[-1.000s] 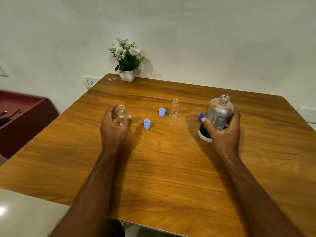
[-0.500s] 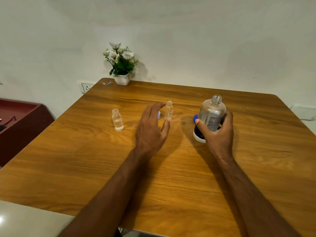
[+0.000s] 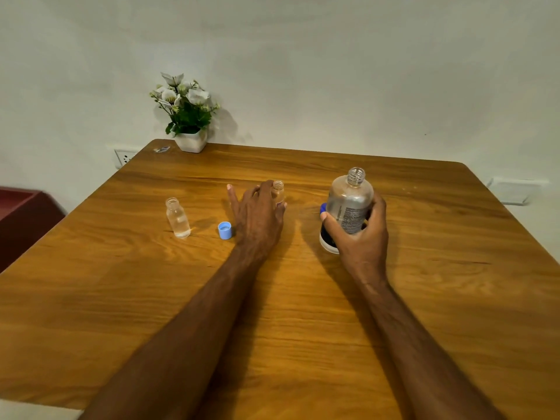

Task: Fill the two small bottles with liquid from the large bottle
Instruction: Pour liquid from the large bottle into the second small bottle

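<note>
A small clear bottle [image 3: 178, 218] holding liquid stands uncapped on the wooden table [image 3: 121, 298], left of centre. A second small bottle [image 3: 278, 189] stands uncapped near the middle; my left hand [image 3: 257, 216] wraps its thumb and fingers around it, hiding its lower part. My right hand [image 3: 362, 237] grips the large clear bottle [image 3: 350, 204], open at the neck and tilted slightly left above the table. A light blue cap [image 3: 225, 230] lies between the two small bottles. A dark blue cap [image 3: 323, 208] peeks out behind my right thumb.
A white pot of artificial flowers [image 3: 188, 116] stands at the table's far left corner, with a small scrap [image 3: 161, 149] beside it. A dark red cabinet [image 3: 21, 219] sits left of the table. A wall socket [image 3: 123, 157] is behind the far left edge.
My left hand let go of the filled small bottle at the left, moved right and closed around the second small bottle. The right hand kept hold of the large bottle.
</note>
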